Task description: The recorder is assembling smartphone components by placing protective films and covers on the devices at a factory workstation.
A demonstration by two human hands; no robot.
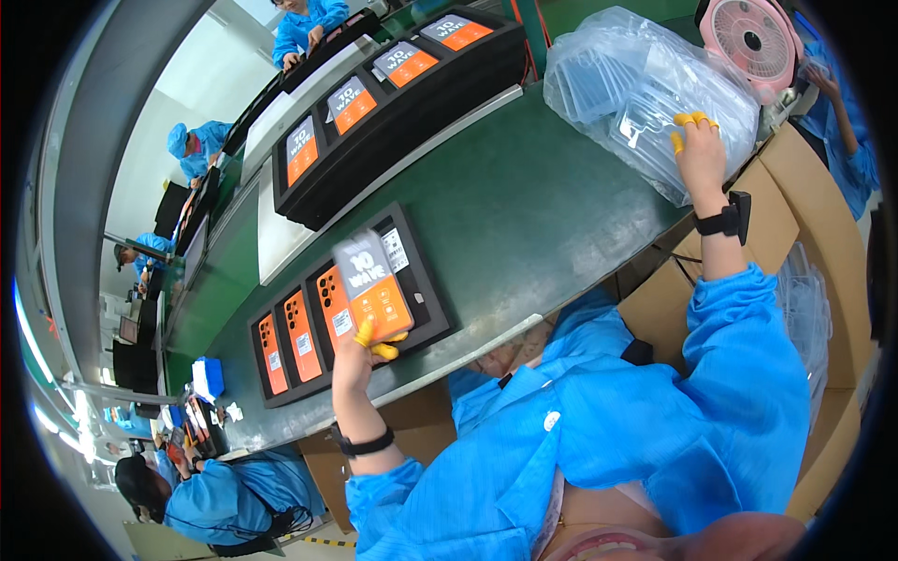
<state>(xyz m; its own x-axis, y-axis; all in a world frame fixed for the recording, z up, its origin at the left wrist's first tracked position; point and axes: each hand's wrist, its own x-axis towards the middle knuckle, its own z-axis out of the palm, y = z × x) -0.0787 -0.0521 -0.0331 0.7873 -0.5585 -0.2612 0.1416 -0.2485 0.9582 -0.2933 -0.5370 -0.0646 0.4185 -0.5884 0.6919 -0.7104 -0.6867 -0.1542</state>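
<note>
Yellow finger cots cover fingertips on both hands. My left hand grips the lower edge of a phone with a grey-and-orange printed face, tilted above a black foam tray. Several orange phones stand in that tray's slots, backs showing with camera rings and white labels. At the right, my right hand rests on a large clear plastic bag full of flat transparent plastic pieces. Its thumb and fingers are apart against the bag; nothing shows gripped between them.
Beyond the tray, a long black foam tray holds several grey-and-orange phones. A pink fan stands at the far right. Cardboard boxes are beside the green worktable. Co-workers in blue work on the left and at the far side.
</note>
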